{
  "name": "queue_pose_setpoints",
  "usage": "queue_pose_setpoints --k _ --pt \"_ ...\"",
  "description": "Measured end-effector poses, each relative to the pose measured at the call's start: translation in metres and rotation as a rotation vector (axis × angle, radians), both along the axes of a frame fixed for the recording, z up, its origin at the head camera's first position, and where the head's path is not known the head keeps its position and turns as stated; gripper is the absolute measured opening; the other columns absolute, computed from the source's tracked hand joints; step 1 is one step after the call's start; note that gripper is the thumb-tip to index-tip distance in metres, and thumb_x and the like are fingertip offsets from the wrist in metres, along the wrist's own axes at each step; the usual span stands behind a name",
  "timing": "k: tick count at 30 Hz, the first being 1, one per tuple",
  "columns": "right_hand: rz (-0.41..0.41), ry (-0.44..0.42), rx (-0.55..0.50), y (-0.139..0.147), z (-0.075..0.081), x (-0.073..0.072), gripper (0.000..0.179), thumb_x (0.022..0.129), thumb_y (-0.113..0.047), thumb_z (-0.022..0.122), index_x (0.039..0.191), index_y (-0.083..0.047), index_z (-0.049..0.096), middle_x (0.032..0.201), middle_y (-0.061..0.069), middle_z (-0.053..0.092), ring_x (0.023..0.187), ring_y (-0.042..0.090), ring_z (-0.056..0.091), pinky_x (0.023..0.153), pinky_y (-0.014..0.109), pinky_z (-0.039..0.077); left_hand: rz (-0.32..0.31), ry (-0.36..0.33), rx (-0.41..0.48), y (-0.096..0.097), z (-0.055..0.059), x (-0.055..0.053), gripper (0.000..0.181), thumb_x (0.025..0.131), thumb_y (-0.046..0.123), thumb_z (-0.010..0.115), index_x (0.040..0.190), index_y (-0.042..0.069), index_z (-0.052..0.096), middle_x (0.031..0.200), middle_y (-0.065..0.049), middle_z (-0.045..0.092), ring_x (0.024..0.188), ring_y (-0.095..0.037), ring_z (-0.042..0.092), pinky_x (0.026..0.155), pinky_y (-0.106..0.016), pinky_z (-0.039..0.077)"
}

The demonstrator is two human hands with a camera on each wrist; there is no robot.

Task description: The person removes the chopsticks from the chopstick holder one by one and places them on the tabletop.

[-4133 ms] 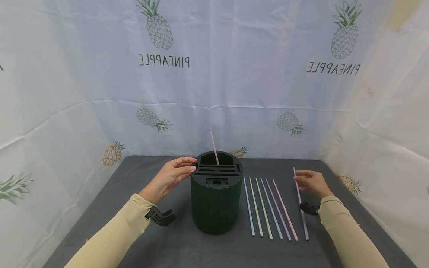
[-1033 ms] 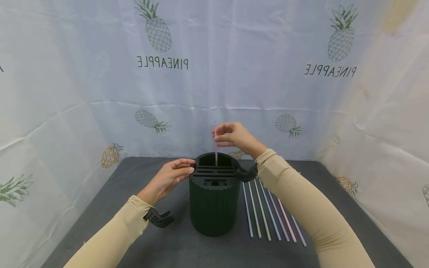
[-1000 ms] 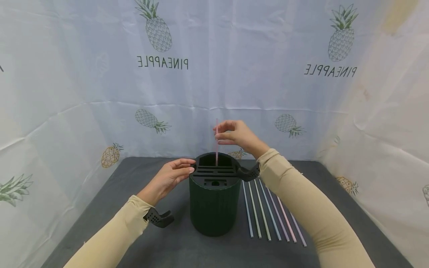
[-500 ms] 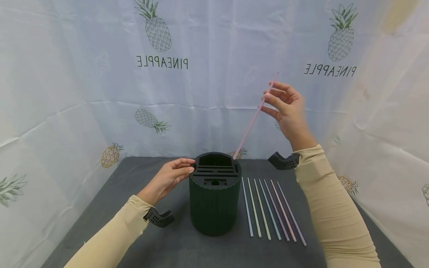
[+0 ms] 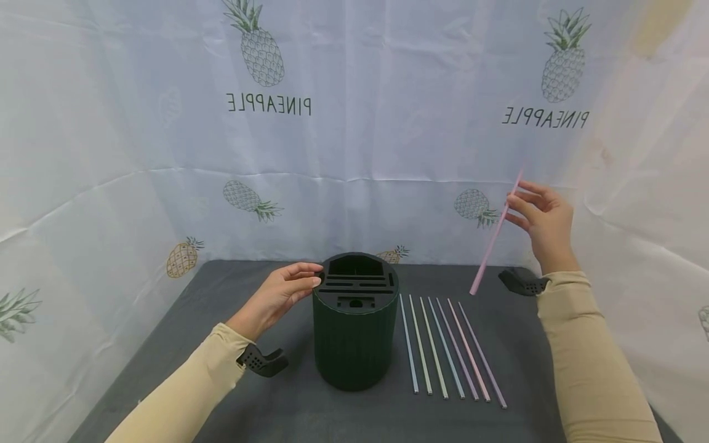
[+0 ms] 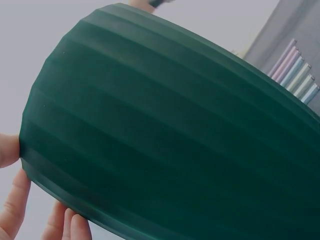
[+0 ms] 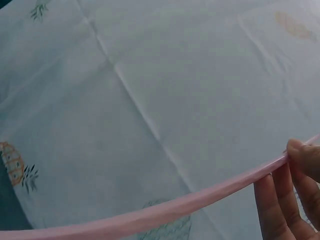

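My right hand (image 5: pixel 548 231) pinches a pink straw (image 5: pixel 491 249) between thumb and fingertips, to the right of the green organizer and above the dark table. The straw slants, its lower end pointing left and down; in the right wrist view the straw (image 7: pixel 165 210) runs across the bottom to the pinching fingers. My left hand (image 5: pixel 277 298) touches the left rim of the dark green round organizer (image 5: pixel 354 351) with extended fingertips. Close up in the left wrist view, those fingertips (image 6: pixel 16 200) lie along the edge of the ribbed organizer wall (image 6: pixel 165 115).
Several pastel straws (image 5: pixel 443 351), blue, yellow-green, purple and pink, lie side by side on the dark table (image 5: pixel 266 412) right of the organizer. The organizer's top has a large rear compartment and narrow slots. A white pineapple-print curtain (image 5: pixel 354 141) encloses the back and sides.
The pink straw has been lifted out of the organizer's rear compartment and carried right, then lowered somewhat. Earlier my right hand laid a purple straw at the row's right end. The left hand stayed still.
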State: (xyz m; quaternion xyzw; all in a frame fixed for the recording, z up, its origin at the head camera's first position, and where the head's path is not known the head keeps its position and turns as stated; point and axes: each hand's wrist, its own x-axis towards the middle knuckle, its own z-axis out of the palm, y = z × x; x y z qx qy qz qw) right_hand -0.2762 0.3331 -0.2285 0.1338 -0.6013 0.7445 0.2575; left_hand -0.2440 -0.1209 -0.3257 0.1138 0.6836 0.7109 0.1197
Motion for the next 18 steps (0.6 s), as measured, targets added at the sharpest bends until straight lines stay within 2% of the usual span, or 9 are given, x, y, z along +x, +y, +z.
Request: queue_pose_setpoints --k 6,10,15,18 --pt "0.039 -0.207 0.122 0.041 -0.052 -0.002 0.028 0.088 -0.003 0.068 0.113 -0.016 0.067 0.095 -0.005 0.072 0.083 0.006 0.07 0.069 0.022 0.058 -0.001 0.002 0.005 0.0 0.0 0.0 0.046 0.092 0.016 0.067 0.134 0.004 0.052 0.129 -0.005 0.049 0.114 -0.013 0.054 0.104 -0.032 0.045" --pt "0.095 -0.297 0.198 0.062 -0.088 -0.007 0.028 0.089 0.0 0.066 0.104 -0.024 0.069 0.091 -0.012 0.072 0.08 0.003 0.069 0.068 0.021 0.058 0.004 0.001 0.011 0.001 0.0 0.0 0.045 0.091 0.016 0.068 0.133 0.006 0.053 0.13 -0.005 0.049 0.115 -0.014 0.053 0.103 -0.031 0.045" --pt "0.134 -0.423 0.353 0.074 -0.125 -0.009 0.026 0.093 -0.007 0.064 0.102 -0.031 0.065 0.092 -0.019 0.069 0.083 -0.001 0.068 0.071 0.02 0.058 -0.004 0.012 0.006 -0.001 -0.001 -0.001 0.046 0.092 0.017 0.067 0.134 0.004 0.052 0.131 -0.006 0.048 0.116 -0.014 0.052 0.106 -0.034 0.043" --pt "0.13 -0.495 0.432 0.076 -0.141 -0.008 0.02 0.093 -0.012 0.065 0.105 -0.029 0.064 0.091 -0.02 0.069 0.083 -0.001 0.067 0.074 0.022 0.058 -0.006 0.013 0.004 0.0 -0.001 -0.001 0.045 0.092 0.017 0.067 0.133 0.004 0.052 0.13 -0.006 0.048 0.116 -0.014 0.052 0.106 -0.034 0.043"
